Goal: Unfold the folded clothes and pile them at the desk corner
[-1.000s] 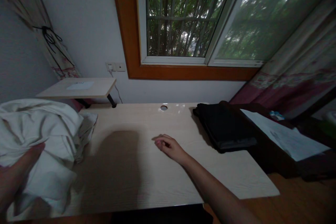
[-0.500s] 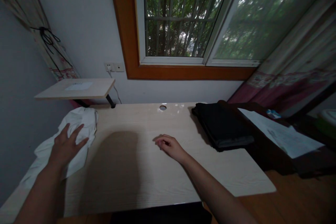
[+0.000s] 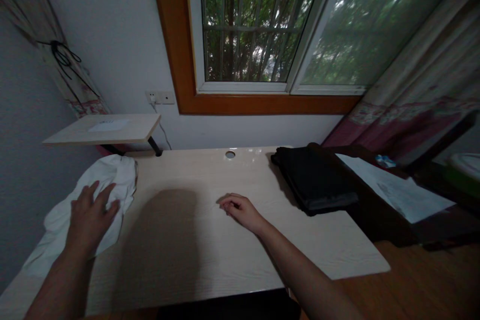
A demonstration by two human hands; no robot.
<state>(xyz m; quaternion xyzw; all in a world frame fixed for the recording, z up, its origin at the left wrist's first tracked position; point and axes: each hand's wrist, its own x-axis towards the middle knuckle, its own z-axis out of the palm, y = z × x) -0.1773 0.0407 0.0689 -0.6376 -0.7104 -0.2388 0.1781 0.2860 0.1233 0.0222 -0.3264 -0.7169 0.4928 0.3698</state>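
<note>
A crumpled white cloth [image 3: 112,176] lies on the left part of the pale wooden desk [image 3: 210,255]. My left hand [image 3: 89,217] rests flat on the cloth with its fingers spread. My right hand [image 3: 240,210] sits on the bare middle of the desk, fingers curled loosely under, with nothing visible in it.
A folded black item [image 3: 313,182] lies at the desk's right end beside a dark table with a white paper [image 3: 397,192]. A small raised shelf [image 3: 103,129] stands at the back left. A cable hole [image 3: 230,154] sits near the window wall.
The white cloth went from a raised bundle near the camera down onto the desk's left side. My left hand now lies flat on it. My right hand has barely moved.
</note>
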